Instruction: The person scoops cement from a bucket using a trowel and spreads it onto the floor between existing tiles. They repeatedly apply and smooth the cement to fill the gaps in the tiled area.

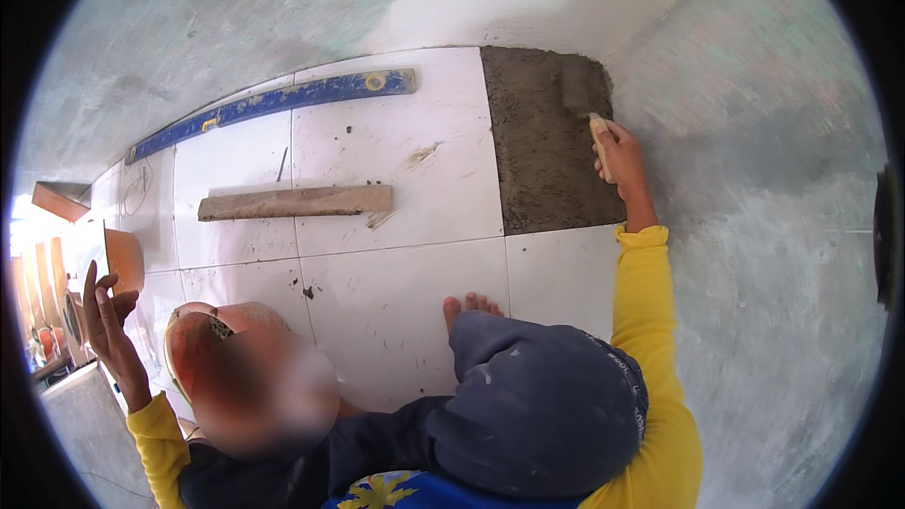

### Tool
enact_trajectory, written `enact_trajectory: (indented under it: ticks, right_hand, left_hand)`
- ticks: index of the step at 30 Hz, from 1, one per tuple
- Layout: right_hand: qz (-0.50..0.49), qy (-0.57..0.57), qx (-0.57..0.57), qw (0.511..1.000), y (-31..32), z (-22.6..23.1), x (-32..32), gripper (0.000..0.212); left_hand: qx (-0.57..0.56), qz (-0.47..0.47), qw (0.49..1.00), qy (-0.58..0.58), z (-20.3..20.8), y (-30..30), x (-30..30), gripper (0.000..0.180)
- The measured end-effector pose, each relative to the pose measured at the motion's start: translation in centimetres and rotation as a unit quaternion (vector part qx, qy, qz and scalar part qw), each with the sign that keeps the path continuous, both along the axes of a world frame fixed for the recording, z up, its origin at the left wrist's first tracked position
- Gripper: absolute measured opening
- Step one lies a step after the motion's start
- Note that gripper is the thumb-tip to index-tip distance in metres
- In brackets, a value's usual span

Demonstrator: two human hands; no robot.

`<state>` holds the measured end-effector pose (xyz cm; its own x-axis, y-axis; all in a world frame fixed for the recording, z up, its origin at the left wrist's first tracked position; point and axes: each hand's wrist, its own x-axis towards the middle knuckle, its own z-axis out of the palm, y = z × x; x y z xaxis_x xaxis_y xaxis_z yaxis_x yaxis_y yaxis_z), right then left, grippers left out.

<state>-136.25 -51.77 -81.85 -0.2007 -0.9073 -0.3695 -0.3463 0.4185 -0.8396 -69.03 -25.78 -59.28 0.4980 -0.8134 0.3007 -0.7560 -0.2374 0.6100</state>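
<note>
My right hand [619, 158] is closed around the pale wooden handle of a trowel [604, 153]. The trowel's blade is grey with mortar and lies against the far right part of a dark wet mortar bed [539, 146]. This bed fills a rectangle between white floor tiles [396, 155] and the right wall. My left hand [113, 332] is raised at the far left with its fingers apart, holding nothing. It is nearest to an orange container [123, 262].
A blue spirit level [273, 106] lies along the far wall. Nearer are a wooden batten [295, 203] and a thin nail-like rod [282, 164]. A rounded orange-red thing [203, 344], partly blurred, stands beside my left leg. A grey plastered wall [764, 217] rises at right.
</note>
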Motion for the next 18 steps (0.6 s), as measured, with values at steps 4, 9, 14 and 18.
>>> enact_trajectory:
  ticks: [4, 9, 14, 18]
  right_hand:
    - [0.092, 0.056, 0.02, 0.994, 1.4, 0.9, 5.1, 0.048]
    - [0.111, 0.147, -0.027, 0.983, 0.9, 1.4, 7.9, 0.049]
    - [0.206, 0.347, -0.121, 0.907, -2.3, 0.1, 10.5, 0.051]
    - [0.206, 0.356, -0.084, 0.908, -2.7, -0.6, 13.1, 0.052]
  left_hand:
    - [0.01, 0.008, 1.0, 0.009, -0.3, -0.2, -0.2, 0.049]
    - [0.016, -0.002, 1.0, 0.01, -0.6, -0.4, 0.2, 0.046]
    - [0.022, -0.006, 1.0, 0.007, -0.9, -0.3, 0.7, 0.043]
    - [0.019, 0.004, 1.0, 0.023, -1.2, 0.3, 1.1, 0.044]
